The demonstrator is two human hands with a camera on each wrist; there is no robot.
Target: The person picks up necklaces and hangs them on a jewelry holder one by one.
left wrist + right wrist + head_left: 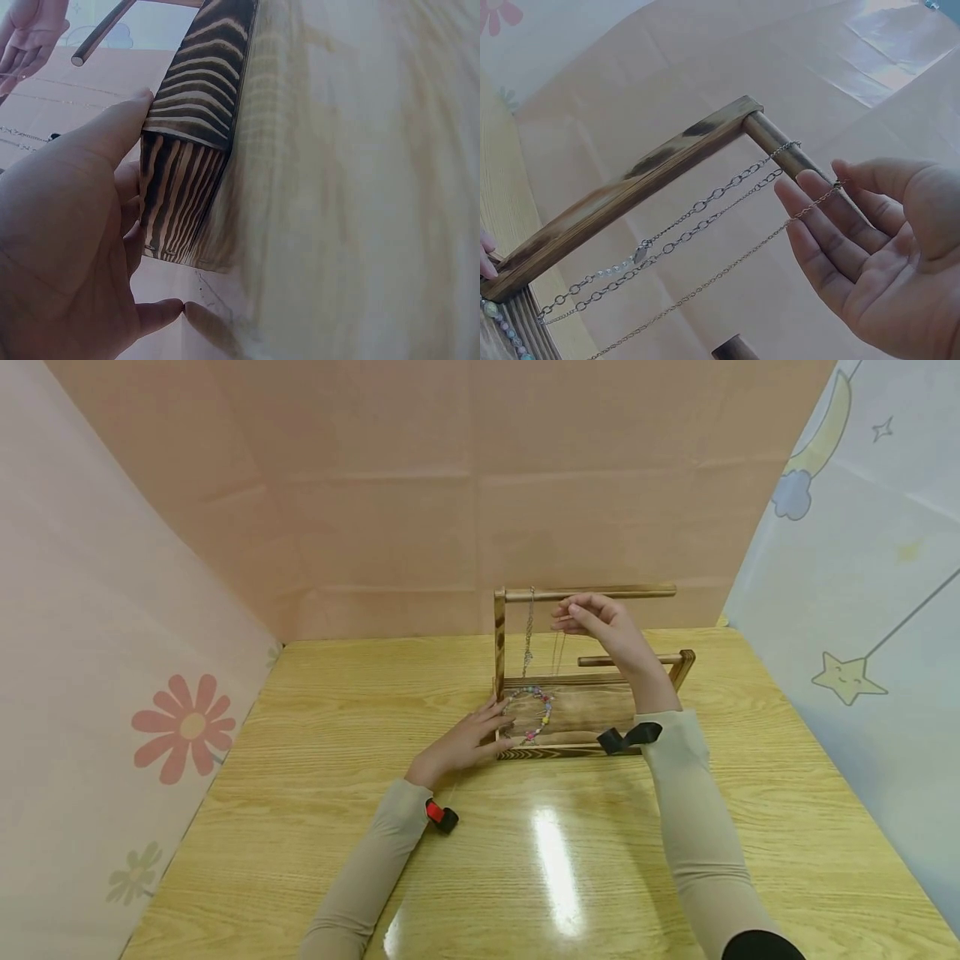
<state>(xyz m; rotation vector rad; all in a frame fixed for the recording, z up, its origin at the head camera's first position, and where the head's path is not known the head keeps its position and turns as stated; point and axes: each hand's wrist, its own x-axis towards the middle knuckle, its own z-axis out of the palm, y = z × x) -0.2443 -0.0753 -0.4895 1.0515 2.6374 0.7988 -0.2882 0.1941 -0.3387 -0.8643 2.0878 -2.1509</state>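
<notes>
A wooden jewelry stand (500, 643) with two horizontal bars stands on the table. My right hand (611, 625) pinches a thin chain necklace (697, 292) between thumb and index finger, right at the upper bar (776, 146); the other fingers are held out and the chain hangs down in a loop. A thicker silver chain (529, 627) hangs over that bar, left of my right hand. My left hand (472, 735) holds the left end of the stand's base (191, 105), thumb along its edge. Beside its fingertips, a colorful beaded bracelet (546, 714) lies in the base tray.
A shorter, lower bar (592, 662) juts inward from the stand's right post (682, 668). The wood-grain table (337, 693) reaches back to a pinkish backdrop cloth (360, 510). Patterned cloths hang at the left (97, 652) and right (885, 610). Black straps sit at both wrists.
</notes>
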